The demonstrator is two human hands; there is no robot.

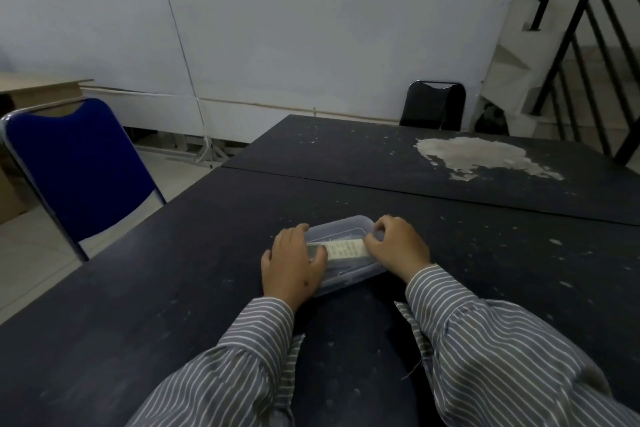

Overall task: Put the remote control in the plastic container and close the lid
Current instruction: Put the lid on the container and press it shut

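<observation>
A clear plastic container (341, 230) lies on the dark table (207, 288), its translucent lid on top. Through the lid I see the pale remote control (346, 249) lying lengthwise inside. My left hand (292, 265) lies flat on the container's left end, fingers spread over the lid. My right hand (398, 246) presses on the right end, its fingertips curled on the lid's edge. The hands hide both ends of the container, so I cannot tell whether the lid is fully seated.
A blue chair (76, 166) stands at the table's left side. A black chair (433, 106) is at the far end. A worn pale patch (478, 156) marks the second table behind. Black stair railings (588, 45) rise at the right.
</observation>
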